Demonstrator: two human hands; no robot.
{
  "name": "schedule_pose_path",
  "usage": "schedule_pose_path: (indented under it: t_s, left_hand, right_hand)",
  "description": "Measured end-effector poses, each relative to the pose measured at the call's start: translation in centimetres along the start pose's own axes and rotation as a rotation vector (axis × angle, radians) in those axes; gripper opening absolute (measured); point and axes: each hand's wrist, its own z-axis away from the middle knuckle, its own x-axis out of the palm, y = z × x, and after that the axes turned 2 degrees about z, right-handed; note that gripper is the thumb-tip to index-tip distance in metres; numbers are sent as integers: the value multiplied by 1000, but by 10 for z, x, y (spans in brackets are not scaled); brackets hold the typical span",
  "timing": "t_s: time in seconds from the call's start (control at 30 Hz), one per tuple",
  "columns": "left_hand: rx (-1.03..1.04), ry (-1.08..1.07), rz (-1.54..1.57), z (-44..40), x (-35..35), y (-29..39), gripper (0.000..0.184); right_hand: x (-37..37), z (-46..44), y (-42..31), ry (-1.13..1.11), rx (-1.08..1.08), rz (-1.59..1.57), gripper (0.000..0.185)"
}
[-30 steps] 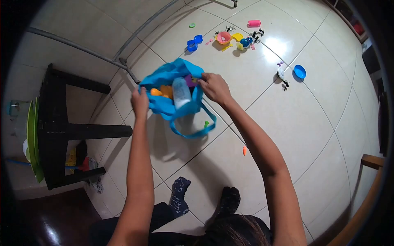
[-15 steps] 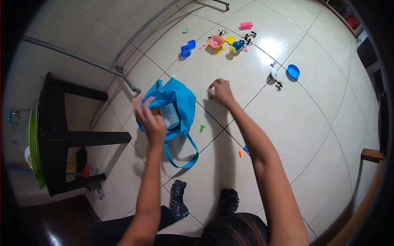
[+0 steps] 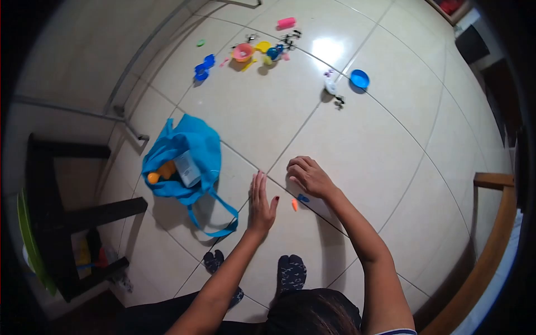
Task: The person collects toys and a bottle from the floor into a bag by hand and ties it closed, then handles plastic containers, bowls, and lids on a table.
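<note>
My left hand [image 3: 261, 207] is over the tiled floor with its fingers stretched out, right of a blue cloth bag [image 3: 204, 142]. In the open bag lie a white container [image 3: 187, 168] and an orange thing [image 3: 166, 170]. To the right, my right hand [image 3: 310, 176] hovers with curled fingers; whether anything is in them is hidden. Just below it on the floor are an orange carrot-shaped toy [image 3: 295, 205] and a small blue piece [image 3: 303, 198].
Farther off lie a pink bowl [image 3: 243, 53], blue toy pieces [image 3: 204, 68], a pink cylinder [image 3: 286, 23], a blue bowl [image 3: 359, 79] and several small black figures. A black stool [image 3: 106, 216] stands at left, a wooden frame [image 3: 493, 181] at right.
The view has shifted right. Both hands have left the bag, which now rests on the floor. My left hand has moved right with fingers extended; my right hand is lower, near the orange toy.
</note>
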Motion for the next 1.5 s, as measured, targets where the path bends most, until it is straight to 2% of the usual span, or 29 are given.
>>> schedule_pose_path:
  t_s: [0.03,0.1,0.13,0.17,0.27,0.33,0.37,0.43,0.47,0.53,0.6,0.63,0.7,0.77,0.8,0.83,0.87,0.97,1.07,1.1,1.17,1.23,1.3,1.33,1.37,1.4,1.43,1.47,1.5]
  left_hand:
    - [-65,-56,-104,4,6,-3,55]
    - [-71,-115,-155,10,15,-3,59]
    - [-29,-191,-223,12,17,0,62]
    - [15,-263,-295,15,19,2,65]
    - [2,-314,-430,17,31,14,68]
    - [-32,-323,-454,4,39,17,67]
    - [-28,-267,-431,-13,46,17,67]
    - [-3,-177,-405,-54,55,21,65]
    - [21,-139,-403,-79,56,23,64]
    - [77,-48,-394,-125,59,18,60]
    - [95,-1,-353,-159,61,5,58]
    - [109,41,-320,-169,62,-2,56]
    - [80,78,-292,-172,62,-12,53]
    - [98,92,-146,-168,60,-14,52]
    - [129,105,-105,-167,59,-16,52]
    - [118,105,-106,-168,58,-17,52]
    - [101,130,-54,-169,57,-15,53]
    - [118,131,-31,-170,56,-18,54]
    - [112,111,1,-172,53,-18,61]
    - [109,114,17,-172,53,-19,63]
    - [104,84,30,-173,51,-18,67]
    - [98,63,37,-174,50,-17,72]
    - [98,62,52,-175,51,-19,72]
    - [92,62,48,-175,50,-19,72]
    - [69,79,62,-175,50,-19,71]
    - [49,93,78,-176,50,-18,70]
    - [47,90,80,-177,50,-18,70]
    - [53,124,115,-177,49,-19,67]
    - [59,155,154,-177,49,-20,64]
  right_hand:
    - [-5,8,-4,1,22,8,27]
    - [-7,25,-24,98,9,114,43]
    - [-3,36,-31,28,-6,158,53]
    - [1,43,-39,65,-40,203,40]
    - [23,54,-25,86,-20,356,30]
    - [16,43,-22,213,282,476,25]
    - [18,36,-10,269,382,494,25]
    - [2,14,7,391,534,261,26]
    - [-6,8,17,389,542,267,26]
    - [-23,-9,38,481,347,18,32]
    - [-50,-22,72,667,287,-51,41]
    - [-55,-31,109,891,333,-139,49]
    - [-99,-52,171,1079,510,329,53]
    - [-130,-69,213,1006,687,276,46]
    - [-142,-82,217,994,688,271,46]
    - [-156,-95,218,752,671,127,43]
    - [-161,-107,222,506,646,-16,41]
    - [-145,-133,210,127,354,250,35]
    - [-128,-130,167,-25,307,207,32]
    - [-120,-125,157,-74,295,134,29]
    - [-129,-128,133,-357,109,-265,32]
    - [-156,-148,110,-557,335,-662,33]
    - [-155,-190,143,-360,351,-323,32]
    - [-154,-219,146,-144,487,-62,35]
    - [-153,-246,141,90,396,21,44]
    - [-120,-278,202,466,120,158,48]
    - [-112,-294,202,453,292,165,59]
    - [-99,-311,221,286,456,133,70]
    - [-96,-309,202,152,640,338,76]
